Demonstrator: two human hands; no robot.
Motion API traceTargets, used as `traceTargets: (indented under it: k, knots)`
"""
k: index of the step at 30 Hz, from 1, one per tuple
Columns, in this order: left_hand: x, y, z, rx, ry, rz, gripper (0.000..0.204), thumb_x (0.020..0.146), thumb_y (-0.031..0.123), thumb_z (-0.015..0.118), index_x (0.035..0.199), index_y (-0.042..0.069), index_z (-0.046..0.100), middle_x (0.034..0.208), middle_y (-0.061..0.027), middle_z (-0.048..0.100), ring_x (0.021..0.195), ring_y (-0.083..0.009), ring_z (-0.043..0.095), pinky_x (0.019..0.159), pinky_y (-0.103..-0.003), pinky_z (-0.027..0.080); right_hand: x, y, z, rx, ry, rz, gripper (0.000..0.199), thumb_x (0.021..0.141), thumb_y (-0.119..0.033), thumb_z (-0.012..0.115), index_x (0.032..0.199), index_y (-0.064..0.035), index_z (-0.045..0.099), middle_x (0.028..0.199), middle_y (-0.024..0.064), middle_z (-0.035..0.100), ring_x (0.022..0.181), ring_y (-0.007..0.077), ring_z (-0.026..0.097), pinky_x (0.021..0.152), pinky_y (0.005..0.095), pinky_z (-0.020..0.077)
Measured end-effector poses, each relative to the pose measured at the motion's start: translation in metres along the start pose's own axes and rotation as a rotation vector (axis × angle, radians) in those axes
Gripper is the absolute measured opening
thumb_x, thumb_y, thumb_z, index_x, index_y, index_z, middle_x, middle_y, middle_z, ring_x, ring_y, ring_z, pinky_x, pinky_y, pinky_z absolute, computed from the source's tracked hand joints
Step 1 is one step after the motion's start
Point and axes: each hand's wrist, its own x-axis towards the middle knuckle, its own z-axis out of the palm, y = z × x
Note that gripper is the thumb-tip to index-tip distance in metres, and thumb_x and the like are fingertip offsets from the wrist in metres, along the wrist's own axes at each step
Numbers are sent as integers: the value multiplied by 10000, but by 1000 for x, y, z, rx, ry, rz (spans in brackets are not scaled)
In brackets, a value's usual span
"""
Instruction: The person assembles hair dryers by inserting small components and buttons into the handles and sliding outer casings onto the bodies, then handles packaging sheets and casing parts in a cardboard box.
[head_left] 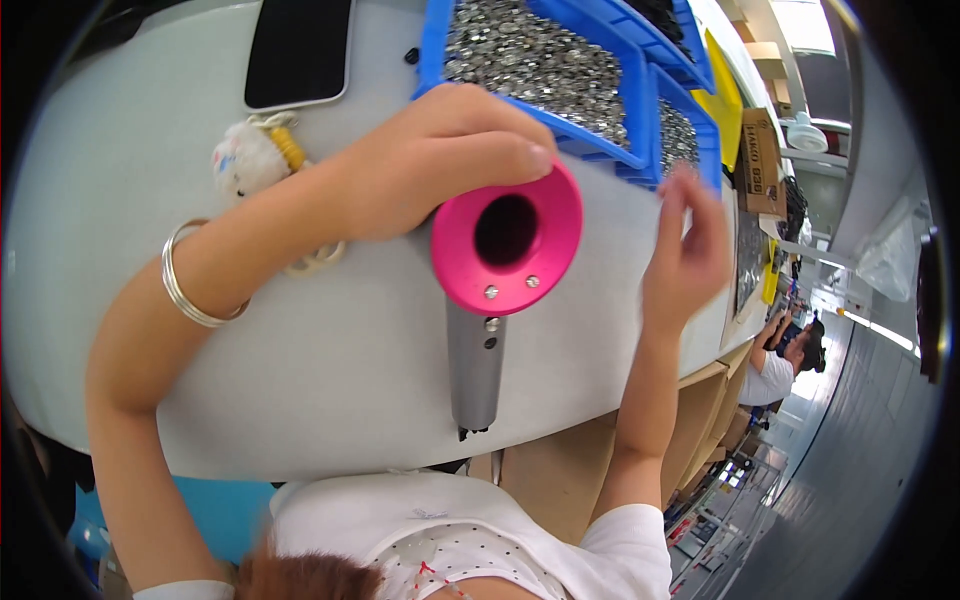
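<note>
My left hand [440, 155] is wrapped round the head of a hair dryer [456, 250], its thumb over the top of the pink rim. The dryer's round dark opening faces up. Two small clear stones or studs sit on the pink ring and another on the upper end of the grey handle [475, 375], which points toward me. To the right, apart from the dryer, my right hand [690, 250] is raised with thumb and forefinger drawn together in a pinch. Motion blurs it, and anything between the fingertips is too small to make out.
Blue bins [640, 100] of small shiny pieces [540, 65] stand at the back. A phone [298, 50] and a white plush charm [250, 160] lie on the white table [300, 400] at left. Cardboard boxes [762, 165] stand right; another person [780, 365] is farther off.
</note>
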Motion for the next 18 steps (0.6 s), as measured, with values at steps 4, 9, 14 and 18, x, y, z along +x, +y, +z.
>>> traceTargets:
  k: [4,9,14,18]
  knots:
    - [-10,8,0,-14,28,-85,389,846,289,442,903,-50,625,853,-108,651,808,-145,610,742,-254,482,73,77,9,-453,-433,197,201,763,-112,678,942,-21,666,840,130,683,764,242,664,698,309,507]
    - [-12,6,19,35,232,-109,355,849,250,440,903,-52,618,827,-89,644,791,-136,603,711,-246,481,81,98,16,-400,-467,231,191,759,-162,679,892,-24,694,787,141,685,726,239,675,678,305,513]
    - [-13,3,30,17,415,20,280,852,208,499,846,-43,623,678,-81,598,630,-120,532,574,-263,440,82,101,14,-335,-338,287,172,783,-173,673,874,-29,701,763,106,695,694,189,675,667,283,511]
    - [-12,12,22,153,295,-79,334,871,215,407,912,-51,604,826,-96,636,772,-145,583,693,-266,469,80,91,13,-331,-409,224,170,785,-160,679,905,-41,697,787,92,696,702,180,670,676,268,510]
